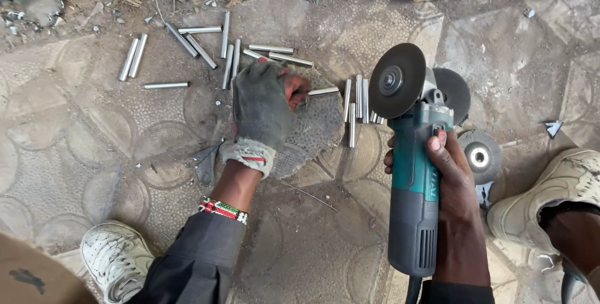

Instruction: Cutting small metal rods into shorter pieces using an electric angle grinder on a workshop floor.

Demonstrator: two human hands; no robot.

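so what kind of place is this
Probably an outdoor metalworking spot on patterned paving: the right hand holds an angle grinder, cut steel tube pieces lie scattered, and the gloved left hand holds one.

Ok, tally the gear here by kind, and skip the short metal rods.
Angle grinder: 1
Loose discs on the ground: 2
Work glove: 1
White shoes: 2
Total: 6
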